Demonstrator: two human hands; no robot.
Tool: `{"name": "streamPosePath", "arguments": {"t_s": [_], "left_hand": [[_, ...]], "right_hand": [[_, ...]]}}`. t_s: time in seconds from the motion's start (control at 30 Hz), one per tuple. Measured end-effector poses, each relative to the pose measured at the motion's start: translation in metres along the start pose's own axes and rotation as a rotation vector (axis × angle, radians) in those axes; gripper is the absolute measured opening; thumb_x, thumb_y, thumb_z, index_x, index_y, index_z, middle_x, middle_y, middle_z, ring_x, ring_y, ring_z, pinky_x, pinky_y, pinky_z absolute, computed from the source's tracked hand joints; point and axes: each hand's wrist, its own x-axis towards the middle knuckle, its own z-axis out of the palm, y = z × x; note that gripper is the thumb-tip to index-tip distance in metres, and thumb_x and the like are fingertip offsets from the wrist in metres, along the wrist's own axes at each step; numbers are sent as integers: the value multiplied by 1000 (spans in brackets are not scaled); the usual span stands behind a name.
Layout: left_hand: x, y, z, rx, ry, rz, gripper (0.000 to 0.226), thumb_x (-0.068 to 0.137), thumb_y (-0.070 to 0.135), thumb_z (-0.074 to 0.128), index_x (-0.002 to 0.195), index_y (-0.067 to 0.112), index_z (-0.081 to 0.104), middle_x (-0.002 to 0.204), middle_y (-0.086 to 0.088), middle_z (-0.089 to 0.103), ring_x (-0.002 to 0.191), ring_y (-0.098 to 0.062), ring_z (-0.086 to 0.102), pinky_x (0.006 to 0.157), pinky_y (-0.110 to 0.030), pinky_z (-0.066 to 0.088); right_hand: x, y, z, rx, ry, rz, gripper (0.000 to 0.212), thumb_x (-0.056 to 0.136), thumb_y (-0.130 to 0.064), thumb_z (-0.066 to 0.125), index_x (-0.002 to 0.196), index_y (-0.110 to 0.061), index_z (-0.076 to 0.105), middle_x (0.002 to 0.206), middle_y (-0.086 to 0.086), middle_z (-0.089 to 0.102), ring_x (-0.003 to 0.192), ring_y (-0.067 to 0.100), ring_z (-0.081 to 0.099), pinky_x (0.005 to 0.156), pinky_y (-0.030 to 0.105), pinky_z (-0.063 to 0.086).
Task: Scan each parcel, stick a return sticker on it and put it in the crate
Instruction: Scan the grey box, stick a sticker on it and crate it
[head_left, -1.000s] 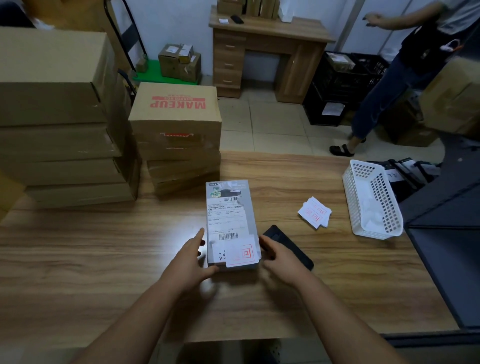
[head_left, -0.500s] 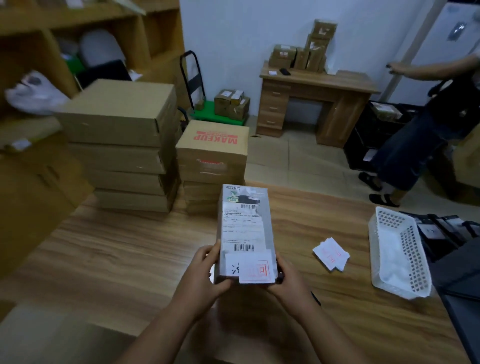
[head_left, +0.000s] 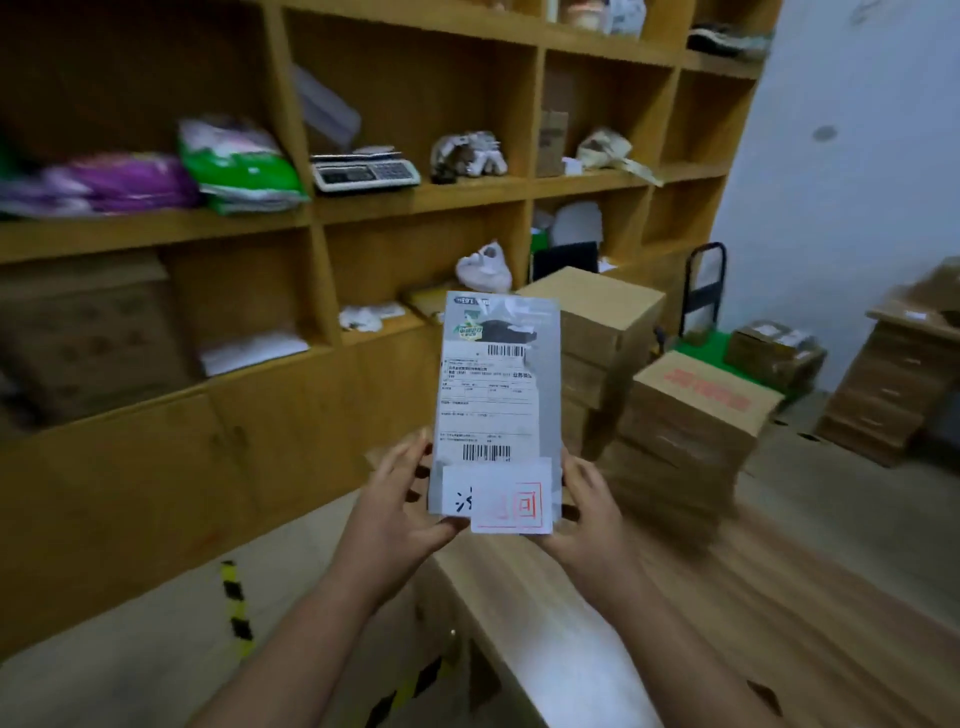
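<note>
A slim grey parcel (head_left: 545, 384) with a white shipping label and barcodes is held up in front of me, above the left end of the wooden table (head_left: 753, 613). A white return sticker (head_left: 511, 501) with red print sits on its near end. My left hand (head_left: 400, 512) grips the parcel's near left edge, and my right hand (head_left: 589, 512) grips its near right edge. No crate shows in this view.
Wooden shelves (head_left: 415, 208) with bags, a scale (head_left: 363, 171) and loose items fill the left and back. Stacked cardboard boxes (head_left: 680, 431) stand on the table to the right. A hand truck (head_left: 704, 291) and a wooden desk (head_left: 893, 384) stand beyond.
Both hands picked the parcel off the table and raised it. My view swung left, from the table towards the shelves; the basket, stickers and black device left the view.
</note>
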Motion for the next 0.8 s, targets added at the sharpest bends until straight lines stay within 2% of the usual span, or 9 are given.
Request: {"name": "streamPosePath", "arguments": {"t_s": [0.1,0.17,0.27,0.4,0.5,0.57,0.67,0.73,0.8], "left_hand": [[-25,-19,-63,74,113,-63,95,71,27,85,150,32,32,131,28,36,109,-4,52,91,-22,50],[-41,-32,-106,123,217,-100,95,72,26,84,150,33,31,128,37,31,111,1,49,93,-15,45],[-70,-54,-172,176,360,-168,96,74,27,83,151,36,26,127,43,25,117,12,39,91,-2,35],[-119,-86,-259,252,528,-260,98,73,27,83,149,42,23,132,25,36,118,1,44,95,-10,40],[-167,-108,-311,294,667,-345,96,74,28,83,143,49,20,144,13,35,125,1,37,95,0,31],[-208,-115,-335,321,757,-433,94,75,29,82,140,51,17,147,14,32,126,7,35,90,2,29],[-275,-120,-368,361,870,-538,92,77,27,80,144,47,20,145,21,29,115,30,28,83,4,33],[-317,-123,-385,423,927,-599,92,77,29,81,151,33,26,146,16,36,121,18,36,93,-3,38],[-356,-123,-394,450,1002,-670,92,76,35,82,151,29,30,145,16,39,126,1,43,99,-20,44]], "right_hand": [[20,-36,59,9,-111,-96,85,73,-38,84,146,-32,41,127,-25,42,113,-9,48,85,19,54],[32,-65,99,24,-179,-188,84,73,-31,85,145,-32,42,126,-26,42,113,-2,50,88,23,54],[47,-116,166,46,-313,-308,81,73,-26,85,140,-33,39,122,-34,36,108,-7,51,83,5,46],[49,-179,263,189,-523,-347,81,76,-22,83,141,-39,37,120,-49,33,112,-16,47,83,5,45],[38,-217,333,211,-665,-402,87,80,-23,79,150,-37,29,123,-52,24,118,-15,40,91,8,43],[21,-241,376,221,-776,-424,86,80,-24,79,149,-39,30,123,-53,22,119,-12,41,96,11,44],[-14,-274,439,242,-942,-485,87,79,-31,79,149,-41,28,128,-45,24,117,-16,37,98,9,40],[-38,-294,477,267,-1069,-529,87,78,-41,78,150,-45,28,141,-38,25,129,-10,35,106,26,42],[-64,-310,513,285,-1189,-584,85,79,-44,78,147,-50,29,146,-34,28,133,-9,35,105,23,42]]}}
